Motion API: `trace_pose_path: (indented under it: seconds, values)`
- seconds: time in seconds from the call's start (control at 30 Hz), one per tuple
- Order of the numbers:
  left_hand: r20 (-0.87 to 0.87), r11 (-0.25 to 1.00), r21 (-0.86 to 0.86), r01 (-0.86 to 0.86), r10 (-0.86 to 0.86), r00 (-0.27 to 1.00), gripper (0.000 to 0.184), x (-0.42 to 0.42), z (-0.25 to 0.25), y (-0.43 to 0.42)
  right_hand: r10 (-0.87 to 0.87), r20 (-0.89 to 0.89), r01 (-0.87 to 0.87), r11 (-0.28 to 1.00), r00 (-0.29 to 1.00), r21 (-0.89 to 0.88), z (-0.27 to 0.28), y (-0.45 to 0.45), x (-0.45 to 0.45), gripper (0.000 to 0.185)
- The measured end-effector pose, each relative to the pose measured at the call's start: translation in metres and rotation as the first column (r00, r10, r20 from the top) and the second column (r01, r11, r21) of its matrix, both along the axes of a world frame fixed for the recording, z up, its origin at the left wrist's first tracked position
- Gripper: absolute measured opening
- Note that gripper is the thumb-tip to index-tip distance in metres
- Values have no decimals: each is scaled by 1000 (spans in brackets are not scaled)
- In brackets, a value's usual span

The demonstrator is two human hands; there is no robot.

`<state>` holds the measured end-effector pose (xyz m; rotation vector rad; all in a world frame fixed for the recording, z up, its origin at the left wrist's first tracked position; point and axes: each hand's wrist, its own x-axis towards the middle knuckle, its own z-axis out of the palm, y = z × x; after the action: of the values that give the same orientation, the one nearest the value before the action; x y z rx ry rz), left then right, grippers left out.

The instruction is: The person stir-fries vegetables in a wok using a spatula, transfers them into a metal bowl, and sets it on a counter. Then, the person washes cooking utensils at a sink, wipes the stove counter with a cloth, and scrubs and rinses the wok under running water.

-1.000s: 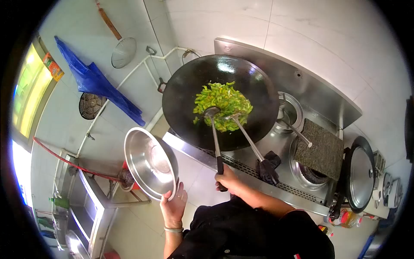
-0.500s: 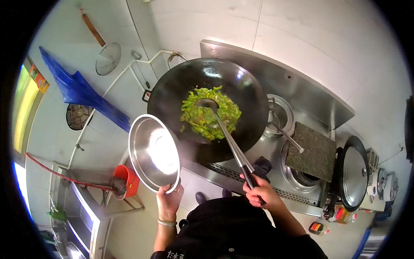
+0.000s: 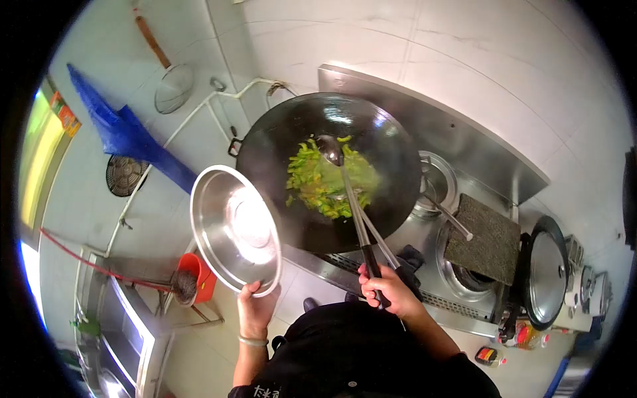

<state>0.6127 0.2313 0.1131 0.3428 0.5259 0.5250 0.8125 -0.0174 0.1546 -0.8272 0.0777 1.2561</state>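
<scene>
My left hand (image 3: 257, 310) grips the rim of a shiny metal basin (image 3: 222, 219), which is tilted beside the wok's near left side. No food shows in the basin. Closed round a black handle, my right hand (image 3: 391, 292) holds a ladle (image 3: 330, 150). The ladle's head is at the far edge of sliced green vegetables (image 3: 312, 176) in a large dark wok (image 3: 391, 192). A second long-handled metal utensil (image 3: 377, 237) leans over the wok's near rim, its black handle just right of my right hand. Its head is hidden among the vegetables.
Right of the wok stand a metal pot (image 3: 438, 182) with a utensil in it, a dark square slab (image 3: 483, 239) over a burner, and an upright pan (image 3: 545, 272). A red bucket (image 3: 207, 282) stands at left. Bottles (image 3: 488, 356) are on the floor.
The ladle's head has moved toward the wok's far side, and my right hand has shifted left and slightly down. The second utensil's handle now stands apart from the ladle's. The basin has tilted slightly.
</scene>
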Motion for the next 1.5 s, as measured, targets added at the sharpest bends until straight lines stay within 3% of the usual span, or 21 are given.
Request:
trace_pose_path:
  seconds: [0.03,0.07,0.23,0.3,0.33,0.4,0.47,0.57,0.7,0.8,0.93,1.03,1.1,1.17,1.23,1.43,1.5]
  values:
    - [-39,1000,-8,-9,8,999,45,-7,-3,2,26,78,-19,996,997,-85,-1,-5,2,33]
    - [-51,1000,-3,-20,20,998,45,-13,-5,4,5,-48,-3,999,999,39,-6,-12,5,34]
    - [-95,988,13,-154,154,983,42,-38,-19,11,21,-68,-9,985,997,170,-2,-21,-2,29]
    - [-228,972,169,-163,199,953,30,-54,-24,14,-26,47,28,998,999,-57,-1,-9,-3,22]
    - [-363,950,-16,-311,284,888,16,-52,-15,13,27,135,-13,995,990,-101,-2,-7,-4,16]
    - [-381,913,-32,-406,364,850,11,-62,-16,8,49,-246,1,980,968,200,-14,-6,0,13]
    - [-429,899,30,-437,407,806,16,-70,-2,-1,142,-268,-91,977,953,194,-31,0,-10,16]
    - [-366,790,-131,-599,522,770,23,-109,-21,-14,323,-252,-270,936,912,225,-46,23,-23,13]
    - [-410,713,-155,-683,583,702,35,-164,-28,-35,487,-293,-430,870,822,240,-31,87,-45,15]
    - [-391,593,-237,-770,668,634,38,-220,-69,-34,745,-123,-743,665,655,75,-14,150,-98,18]
    - [-346,437,-300,-848,778,524,36,-304,-91,-26,912,-38,-909,410,408,79,-8,247,-210,19]
    - [-338,340,-239,-910,849,406,34,-386,-100,-12,967,77,-970,241,244,43,-10,332,-329,28]
    - [-321,287,-235,-929,879,353,34,-440,-107,-10,981,131,-985,129,144,113,-17,390,-408,29]
    - [-387,100,-216,-971,904,180,34,-480,-85,-9,997,39,-979,59,68,196,-37,444,-484,29]
    - [-368,58,-154,-986,923,112,30,-526,-99,-19,996,-90,-979,25,6,203,-41,489,-554,32]
    - [-470,-225,-94,-970,869,-156,25,-582,-97,-49,940,-341,-969,69,-16,237,-96,593,-704,17]
    - [-520,-235,-77,-969,839,-162,23,-582,-92,-50,915,-113,-922,383,388,-58,-108,597,-747,13]
